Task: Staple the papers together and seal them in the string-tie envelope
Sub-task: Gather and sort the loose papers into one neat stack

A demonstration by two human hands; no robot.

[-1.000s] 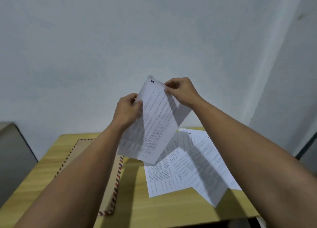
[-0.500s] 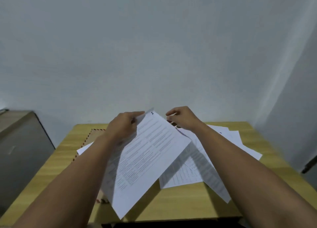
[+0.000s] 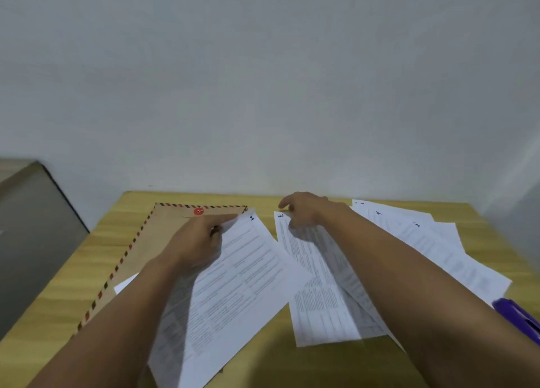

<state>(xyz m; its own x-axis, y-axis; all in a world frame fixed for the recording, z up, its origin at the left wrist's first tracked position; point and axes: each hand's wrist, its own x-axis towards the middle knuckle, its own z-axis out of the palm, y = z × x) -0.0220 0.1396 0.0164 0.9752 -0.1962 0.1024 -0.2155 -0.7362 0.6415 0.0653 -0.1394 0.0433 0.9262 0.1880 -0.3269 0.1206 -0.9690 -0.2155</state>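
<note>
The brown string-tie envelope with striped border (image 3: 163, 241) lies left on the yellow wooden table (image 3: 93, 273). The left hand (image 3: 198, 238) pinches white printed sheet 1 (image 3: 233, 285); sheet 2 (image 3: 318, 285), long axis running away, lies under the loosely curled right hand (image 3: 304, 209).

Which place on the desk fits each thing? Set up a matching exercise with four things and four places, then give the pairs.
Things
1. white printed sheet marked 1
2. white printed sheet marked 2
3. brown envelope with striped edge and red button
4. purple object

Places
A. far right edge of view
B. under the right hand
C. far left part of the wooden desk
D. held by the left hand

Pairs: 1-D, 2-B, 3-C, 4-A
</note>
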